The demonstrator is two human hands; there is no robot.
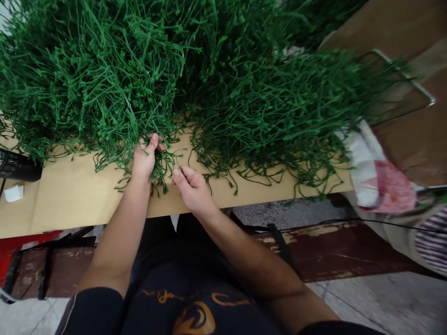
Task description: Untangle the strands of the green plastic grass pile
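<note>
Thin green plastic-looking plant sprigs lie in a big heap (104,79) across the far side of the table. My left hand (145,156) is closed around a bunch of these sprigs (161,168) at the heap's near edge, with loose ends hanging toward me. Just to the right and nearer, my right hand (191,186) has thumb and forefinger pinched together at the end of a thin green stem. How much of that stem sits between the fingers is hidden. A second pile of sprigs (279,111) spreads to the right of both hands.
Tan board (77,195) covers the tabletop, its near edge close to my body. At the left are a black cylinder (19,166) and a white scrap (14,193). A brown surface with a metal handle (419,88) and a pink-and-white cloth (387,186) are at the right.
</note>
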